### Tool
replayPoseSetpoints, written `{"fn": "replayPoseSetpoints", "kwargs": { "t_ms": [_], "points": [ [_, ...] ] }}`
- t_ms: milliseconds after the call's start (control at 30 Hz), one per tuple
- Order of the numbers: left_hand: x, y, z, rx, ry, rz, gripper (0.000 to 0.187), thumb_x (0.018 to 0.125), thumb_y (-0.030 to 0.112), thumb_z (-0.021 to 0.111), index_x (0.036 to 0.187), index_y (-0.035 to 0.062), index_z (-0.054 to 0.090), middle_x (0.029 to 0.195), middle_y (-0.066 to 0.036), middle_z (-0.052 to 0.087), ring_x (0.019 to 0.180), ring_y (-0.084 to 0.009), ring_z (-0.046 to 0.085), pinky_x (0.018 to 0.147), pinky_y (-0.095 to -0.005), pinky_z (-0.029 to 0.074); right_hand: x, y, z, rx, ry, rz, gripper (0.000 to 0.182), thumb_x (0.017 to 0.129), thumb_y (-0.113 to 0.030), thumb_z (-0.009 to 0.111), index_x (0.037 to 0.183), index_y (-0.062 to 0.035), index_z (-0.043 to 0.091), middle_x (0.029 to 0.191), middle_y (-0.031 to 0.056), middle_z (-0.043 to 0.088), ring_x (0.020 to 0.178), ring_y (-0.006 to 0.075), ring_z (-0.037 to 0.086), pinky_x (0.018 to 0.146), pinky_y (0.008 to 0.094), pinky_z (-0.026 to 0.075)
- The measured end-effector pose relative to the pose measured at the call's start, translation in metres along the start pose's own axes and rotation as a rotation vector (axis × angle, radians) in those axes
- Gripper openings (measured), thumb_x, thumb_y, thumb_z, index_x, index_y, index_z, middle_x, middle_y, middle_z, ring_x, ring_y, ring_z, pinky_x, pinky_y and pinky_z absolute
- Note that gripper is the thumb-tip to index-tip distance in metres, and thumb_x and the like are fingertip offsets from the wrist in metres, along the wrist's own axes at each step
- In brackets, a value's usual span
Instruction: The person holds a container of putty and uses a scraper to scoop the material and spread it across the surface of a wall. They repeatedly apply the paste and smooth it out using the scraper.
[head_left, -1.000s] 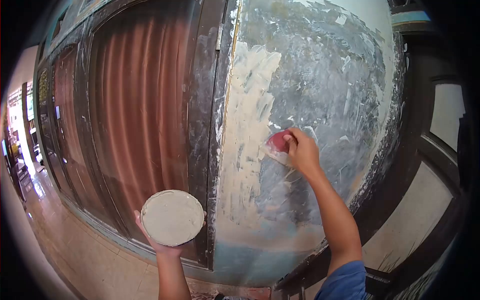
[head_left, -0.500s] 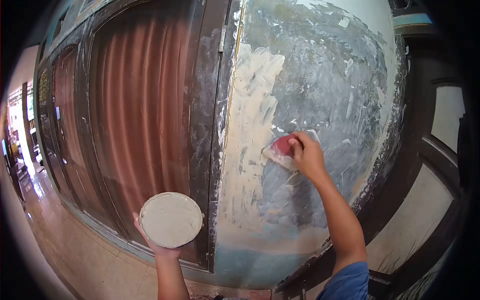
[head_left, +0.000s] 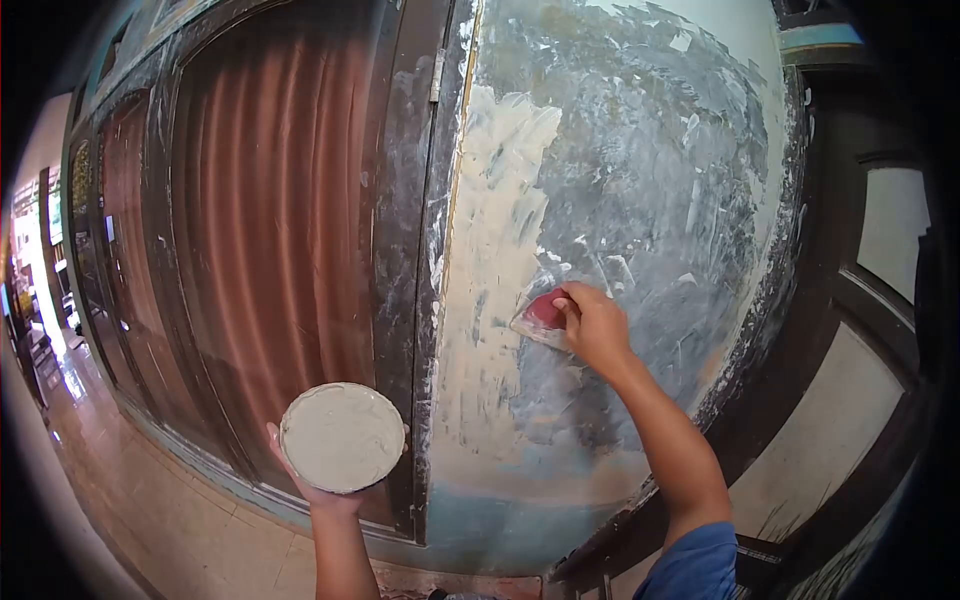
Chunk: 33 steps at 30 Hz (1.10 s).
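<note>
My right hand [head_left: 596, 328] pinches a red scraper [head_left: 546, 310] whose pale, paste-covered edge lies against the wall. A cream strip of paste [head_left: 492, 220] runs down the wall's left side, and the scraper is at its right border. Grey, patchy wall surface [head_left: 650, 190] surrounds the hand. Low in front of the brown door, my left hand [head_left: 330, 500] holds a round tub of pale paste [head_left: 342, 438] from below, its open top facing me. Most of the left fingers are hidden behind the tub.
Left of the wall stands a dark wooden door frame [head_left: 400, 200] with a hinge and reddish curtains [head_left: 280, 200] behind glass. A dark panelled door [head_left: 830, 250] is at the right. Tiled floor [head_left: 190, 520] shows at the lower left.
My right hand and the red scraper have shifted slightly left and down along the wall. The view has moved a little. My left hand still holds the tub.
</note>
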<state>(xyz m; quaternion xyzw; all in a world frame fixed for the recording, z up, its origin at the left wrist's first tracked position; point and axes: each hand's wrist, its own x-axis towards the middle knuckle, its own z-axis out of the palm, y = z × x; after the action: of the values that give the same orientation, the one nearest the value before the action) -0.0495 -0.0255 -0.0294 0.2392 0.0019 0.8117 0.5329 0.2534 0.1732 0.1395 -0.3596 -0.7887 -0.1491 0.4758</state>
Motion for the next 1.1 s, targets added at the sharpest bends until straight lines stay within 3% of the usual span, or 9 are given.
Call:
{"fn": "replayPoseSetpoints", "kwargs": {
  "t_ms": [67, 133, 267, 367, 600, 767, 833, 1000, 1100],
  "points": [
    [0.002, -0.002, -0.004, 0.021, -0.04, -0.014, 0.089, 0.09, 0.084, 0.04, 0.145, 0.0149, 0.053, 0.149, -0.015, 0.051, 0.13, -0.0456, 0.053, 0.099, -0.0705, 0.049, 0.003, 0.001, 0.003, -0.025, 0.083, -0.014, 0.016, 0.098, -0.022, 0.066, 0.11, -0.0106, 0.07, 0.1, 0.014, 0.073, 0.096, 0.0382, 0.068, 0.078, 0.0478, 0.054],
    [0.008, -0.003, -0.017, -0.045, 0.146, 0.052, 0.104, 0.084, 0.09, 0.04, 0.152, 0.0103, 0.042, 0.147, -0.029, 0.048, 0.118, -0.0646, 0.054, 0.089, -0.076, 0.052, 0.017, -0.004, -0.007, -0.014, 0.083, 0.072, 0.017, 0.099, -0.023, 0.066, 0.11, -0.0105, 0.069, 0.099, 0.0143, 0.073, 0.094, 0.0388, 0.068, 0.077, 0.0481, 0.053],
    [0.006, -0.004, -0.015, -0.002, 0.135, 0.047, 0.105, 0.084, 0.09, 0.04, 0.153, 0.01, 0.041, 0.147, -0.03, 0.047, 0.118, -0.0653, 0.054, 0.089, -0.0755, 0.052, 0.017, -0.004, -0.013, 0.031, 0.143, 0.116, 0.016, 0.1, -0.022, 0.064, 0.11, -0.0101, 0.068, 0.097, 0.0143, 0.072, 0.093, 0.0396, 0.068, 0.076, 0.0477, 0.052],
    [0.005, -0.003, -0.013, -0.026, 0.147, 0.068, 0.106, 0.084, 0.09, 0.04, 0.153, 0.0094, 0.041, 0.148, -0.03, 0.047, 0.119, -0.0652, 0.054, 0.088, -0.0749, 0.052, 0.001, -0.006, -0.003, -0.016, 0.058, -0.021, 0.017, 0.1, -0.023, 0.064, 0.109, -0.0103, 0.068, 0.098, 0.0145, 0.072, 0.094, 0.0393, 0.068, 0.076, 0.0479, 0.052],
    [0.004, -0.002, -0.006, 0.02, 0.118, 0.04, 0.104, 0.085, 0.09, 0.039, 0.151, 0.0096, 0.044, 0.146, -0.029, 0.049, 0.119, -0.0618, 0.055, 0.09, -0.0752, 0.052, 0.025, 0.008, -0.01, 0.111, 0.144, 0.133, 0.017, 0.101, -0.022, 0.063, 0.11, -0.0085, 0.068, 0.099, 0.0155, 0.073, 0.093, 0.0409, 0.068, 0.076, 0.0484, 0.052],
    [-0.001, 0.001, 0.002, -0.057, 0.194, 0.066, 0.101, 0.086, 0.089, 0.039, 0.147, 0.0097, 0.049, 0.144, -0.025, 0.052, 0.118, -0.0582, 0.058, 0.092, -0.076, 0.05, -0.009, 0.006, 0.002, 0.045, -0.079, 0.059, 0.018, 0.1, -0.022, 0.064, 0.113, -0.0095, 0.069, 0.103, 0.0148, 0.073, 0.096, 0.0385, 0.069, 0.08, 0.0468, 0.054],
    [-0.002, 0.002, -0.004, 0.011, 0.163, 0.044, 0.085, 0.092, 0.081, 0.042, 0.141, 0.0139, 0.057, 0.145, -0.012, 0.056, 0.128, -0.0382, 0.057, 0.102, -0.0609, 0.05, -0.007, 0.008, 0.008, 0.034, -0.01, 0.032, 0.018, 0.1, -0.022, 0.064, 0.113, -0.0096, 0.069, 0.102, 0.0148, 0.073, 0.095, 0.0388, 0.069, 0.079, 0.0465, 0.054],
    [0.004, 0.0, -0.016, 0.013, 0.132, 0.029, 0.085, 0.092, 0.081, 0.042, 0.141, 0.0131, 0.057, 0.145, -0.013, 0.055, 0.128, -0.0388, 0.056, 0.103, -0.0611, 0.05, 0.015, 0.011, -0.006, 0.117, 0.161, 0.141, 0.018, 0.1, -0.021, 0.064, 0.111, -0.0083, 0.069, 0.099, 0.0166, 0.073, 0.091, 0.0402, 0.069, 0.075, 0.0467, 0.053],
    [0.005, 0.0, -0.018, 0.013, 0.122, 0.036, 0.086, 0.092, 0.081, 0.042, 0.141, 0.013, 0.057, 0.145, -0.013, 0.056, 0.128, -0.0387, 0.056, 0.103, -0.0606, 0.05, 0.002, 0.019, 0.002, 0.102, 0.138, 0.04, 0.018, 0.099, -0.021, 0.065, 0.11, -0.0068, 0.069, 0.101, 0.017, 0.073, 0.093, 0.0399, 0.069, 0.077, 0.0462, 0.054]
  ]
}}
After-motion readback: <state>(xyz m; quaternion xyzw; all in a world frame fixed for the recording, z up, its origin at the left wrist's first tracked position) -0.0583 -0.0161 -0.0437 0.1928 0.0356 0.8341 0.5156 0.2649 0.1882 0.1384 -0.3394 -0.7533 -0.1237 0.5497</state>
